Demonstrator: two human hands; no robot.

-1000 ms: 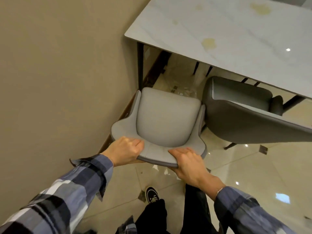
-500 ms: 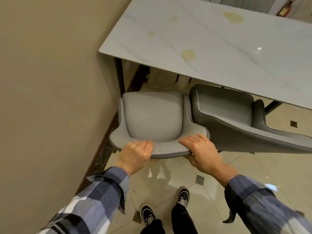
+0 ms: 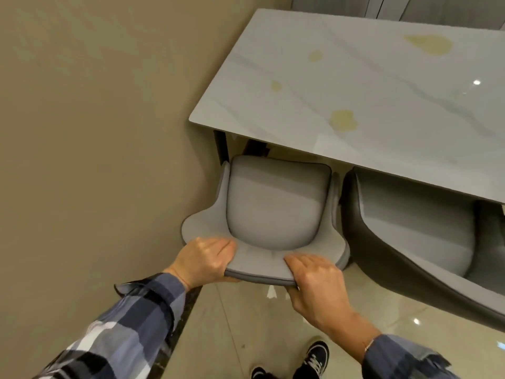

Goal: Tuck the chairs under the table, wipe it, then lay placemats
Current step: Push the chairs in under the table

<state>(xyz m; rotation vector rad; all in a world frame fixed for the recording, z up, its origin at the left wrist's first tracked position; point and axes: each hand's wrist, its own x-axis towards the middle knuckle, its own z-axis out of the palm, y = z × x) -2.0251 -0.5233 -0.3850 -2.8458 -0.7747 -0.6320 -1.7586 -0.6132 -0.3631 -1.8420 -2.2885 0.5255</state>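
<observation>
Grey chair (image 3: 273, 203) faces the table (image 3: 355, 86), both hands gripping its backrest.

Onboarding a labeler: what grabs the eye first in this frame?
Both hands, left hand and right hand, grip the backrest of the light grey chair at centre, its seat front just under the table edge. Yellowish stains blot the white marble table upper right; a dark grey chair stands alongside.

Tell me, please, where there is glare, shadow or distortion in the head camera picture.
Head view: a small bright glare spot on the glossy table top at right, more reflections on the floor tiles; dark shadow under the table edge, over the light grey chair; the wide-angle lens bends the table edges and wall; both hands are reasonably sharp, the plaid sleeve looks blocky.
</observation>
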